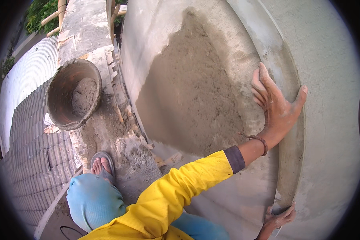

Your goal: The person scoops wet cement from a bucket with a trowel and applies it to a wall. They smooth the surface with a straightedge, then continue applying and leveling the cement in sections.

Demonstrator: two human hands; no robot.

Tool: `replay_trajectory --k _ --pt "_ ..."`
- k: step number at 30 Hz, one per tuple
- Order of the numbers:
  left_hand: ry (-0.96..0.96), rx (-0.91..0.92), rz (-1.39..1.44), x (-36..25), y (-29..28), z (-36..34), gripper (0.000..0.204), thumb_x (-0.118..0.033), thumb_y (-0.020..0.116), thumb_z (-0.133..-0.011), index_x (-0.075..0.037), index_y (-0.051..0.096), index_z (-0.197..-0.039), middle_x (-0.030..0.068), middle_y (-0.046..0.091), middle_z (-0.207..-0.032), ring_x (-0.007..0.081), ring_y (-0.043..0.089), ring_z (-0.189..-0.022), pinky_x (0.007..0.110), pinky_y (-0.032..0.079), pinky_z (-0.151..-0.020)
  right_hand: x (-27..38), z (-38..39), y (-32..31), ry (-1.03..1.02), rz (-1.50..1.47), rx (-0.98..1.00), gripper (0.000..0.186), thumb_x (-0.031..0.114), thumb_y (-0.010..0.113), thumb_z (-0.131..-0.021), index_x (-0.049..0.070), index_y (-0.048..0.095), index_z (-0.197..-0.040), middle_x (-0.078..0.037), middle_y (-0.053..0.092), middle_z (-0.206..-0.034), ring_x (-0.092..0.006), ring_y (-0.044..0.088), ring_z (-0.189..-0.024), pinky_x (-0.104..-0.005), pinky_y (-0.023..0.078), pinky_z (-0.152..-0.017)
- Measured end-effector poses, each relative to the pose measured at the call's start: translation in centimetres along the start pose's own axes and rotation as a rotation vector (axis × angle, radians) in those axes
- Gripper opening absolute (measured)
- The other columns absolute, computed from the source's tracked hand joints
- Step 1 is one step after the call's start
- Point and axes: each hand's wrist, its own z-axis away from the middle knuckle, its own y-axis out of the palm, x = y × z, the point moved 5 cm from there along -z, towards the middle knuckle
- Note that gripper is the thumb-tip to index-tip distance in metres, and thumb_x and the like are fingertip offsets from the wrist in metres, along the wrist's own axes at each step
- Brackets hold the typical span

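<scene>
The person wears a bright yellow long sleeve, its cloth soft and full of creases. At the end of the sleeve there is a cuff of dark grey-purple colour. Past the sleeve, a thin reddish-brown bracelet, which looks braided or beaded, goes around the wrist. Farther from the sleeve, the left hand is bare and has pale dust on its fingers. To the left of the sleeve are light blue trousers, smooth at the knee. Above these, also left of the sleeve, the foot has a grey open sandal with a strap.
</scene>
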Motion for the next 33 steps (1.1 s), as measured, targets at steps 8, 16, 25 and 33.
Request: replay_trajectory --k 8,16,25,33 --pt "-0.113 -0.148 -0.154 5.5 0.2 -1.1 0.111 -0.055 0.069 -0.083 0.006 0.009 -0.153 0.0249 0.027 -0.135 0.0378 0.031 -0.118 0.055 0.024 -0.101 2.2 -1.2 2.5 0.081 -0.075 0.166 0.111 -0.004 0.082 -0.054 0.000 0.034 -0.154 -0.014 0.042 -0.122 -0.0361 0.041 -0.115 -0.0456 0.037 -0.103" --pt "-0.265 -0.190 0.013 18.1 -7.2 -3.8 0.097 -0.050 0.066 -0.089 0.005 0.016 -0.151 0.0230 0.029 -0.135 0.0389 0.028 -0.129 0.059 0.022 -0.109 10.8 1.6 7.4 -0.210 -0.251 0.172 0.104 0.001 0.081 -0.061 -0.001 0.034 -0.154 -0.017 0.039 -0.128 -0.0375 0.040 -0.119 -0.0479 0.037 -0.104" --pt "-0.011 -0.056 -0.087 8.9 -0.7 2.7 0.109 -0.048 0.067 -0.084 0.006 0.003 -0.154 0.0239 0.026 -0.133 0.0382 0.030 -0.125 0.058 0.026 -0.100 4.7 5.6 6.0 0.048 -0.148 0.067 0.084 0.021 0.081 -0.075 -0.005 0.043 -0.146 -0.020 0.044 -0.120 -0.0393 0.045 -0.112 -0.0517 0.043 -0.093" --pt "-0.275 -0.248 -0.128 27.6 -9.8 -0.8 0.089 -0.045 0.062 -0.094 0.006 0.018 -0.152 0.0223 0.031 -0.135 0.0381 0.031 -0.131 0.052 0.023 -0.112 14.2 6.0 11.4 -0.222 -0.270 0.188 0.087 0.011 0.081 -0.070 0.007 0.045 -0.150 -0.013 0.044 -0.126 -0.0338 0.044 -0.117 -0.0473 0.040 -0.100"
